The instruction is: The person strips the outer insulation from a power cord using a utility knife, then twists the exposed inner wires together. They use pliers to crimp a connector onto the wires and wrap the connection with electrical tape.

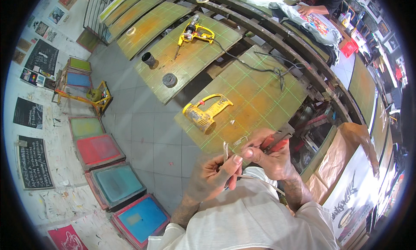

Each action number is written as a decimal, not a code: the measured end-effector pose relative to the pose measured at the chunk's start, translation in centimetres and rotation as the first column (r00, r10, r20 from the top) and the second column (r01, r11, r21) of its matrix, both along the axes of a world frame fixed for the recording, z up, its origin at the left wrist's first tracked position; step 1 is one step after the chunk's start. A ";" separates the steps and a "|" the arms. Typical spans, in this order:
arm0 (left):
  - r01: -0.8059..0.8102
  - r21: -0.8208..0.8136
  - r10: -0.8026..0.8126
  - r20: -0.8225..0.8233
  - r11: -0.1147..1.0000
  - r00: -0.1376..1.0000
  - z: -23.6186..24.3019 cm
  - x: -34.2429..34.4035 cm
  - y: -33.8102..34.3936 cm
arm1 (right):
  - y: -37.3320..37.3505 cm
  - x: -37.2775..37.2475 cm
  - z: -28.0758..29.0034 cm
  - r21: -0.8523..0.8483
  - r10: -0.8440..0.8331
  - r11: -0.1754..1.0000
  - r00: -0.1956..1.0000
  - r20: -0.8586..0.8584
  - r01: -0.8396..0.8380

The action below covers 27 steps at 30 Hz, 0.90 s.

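Supporting the parts before you are two grid-lined surfaces, the near board (255,102) and the far board (190,59). On the far one lies a yellow-framed tool (197,34); on the near, a yellow housing (199,116), open at its near right end, interior unclear. Your right hand (273,160) and left hand (216,174) meet at the near board's near edge, fingers curled, thumb tips close together. At the far board's left stand a dark cup (150,62), contents not discernible, and a squat grey round piece (169,80). A red item (278,145), partly hidden, is held within your right fingers; what that thumb presses cannot be told. Smallest, a narrow pale strip (225,150) rises between your left thumb and fingers, which pinch it.
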<state>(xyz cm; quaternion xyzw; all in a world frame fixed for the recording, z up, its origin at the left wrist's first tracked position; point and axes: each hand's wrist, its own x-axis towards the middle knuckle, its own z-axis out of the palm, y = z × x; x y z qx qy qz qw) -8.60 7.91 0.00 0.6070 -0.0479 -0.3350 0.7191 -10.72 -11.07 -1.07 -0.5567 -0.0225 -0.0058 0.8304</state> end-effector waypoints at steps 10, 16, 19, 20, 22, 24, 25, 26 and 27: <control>-0.025 -0.052 0.023 -0.046 0.998 0.999 0.0 -1.7 0.2 | 0.9 -1.4 -2.4 0.355 0.065 0.935 0.989 -0.130 -0.015; -0.053 -0.021 0.053 0.033 0.998 0.998 -0.1 -2.0 0.2 | 1.3 -1.8 -2.0 0.485 0.111 0.874 0.966 -0.232 0.016; -0.077 -0.028 0.078 0.051 0.997 0.996 -0.2 -2.2 0.2 | 1.4 -1.9 -2.1 0.111 -0.062 0.991 0.995 -0.076 0.071; -0.074 -0.025 0.074 0.025 0.997 0.997 -0.2 -2.2 0.1 | 1.5 -1.9 -2.2 0.099 -0.073 0.992 0.996 -0.058 0.078; -0.069 -0.034 0.070 0.033 0.997 0.997 -0.3 -2.3 0.0 | 1.6 -2.3 -2.2 0.113 -0.096 0.988 0.992 -0.080 0.104; -0.075 -0.011 0.075 0.061 0.997 0.995 -0.3 -2.4 -0.1 | 1.7 -2.5 -2.2 0.134 -0.115 0.982 0.987 -0.116 0.131; -0.079 0.002 0.079 0.074 0.997 0.994 -0.2 -2.4 -0.2 | 1.7 -2.5 -2.2 0.141 -0.120 0.980 0.982 -0.143 0.140; -0.090 0.011 0.089 0.084 0.996 0.992 -0.2 -2.5 -0.2 | 1.8 -2.5 -2.2 0.148 -0.125 0.977 0.978 -0.168 0.151; -0.101 0.021 0.098 0.093 0.995 0.991 -0.2 -2.5 -0.3 | 1.7 -2.4 -2.2 0.134 -0.121 0.980 0.978 -0.168 0.144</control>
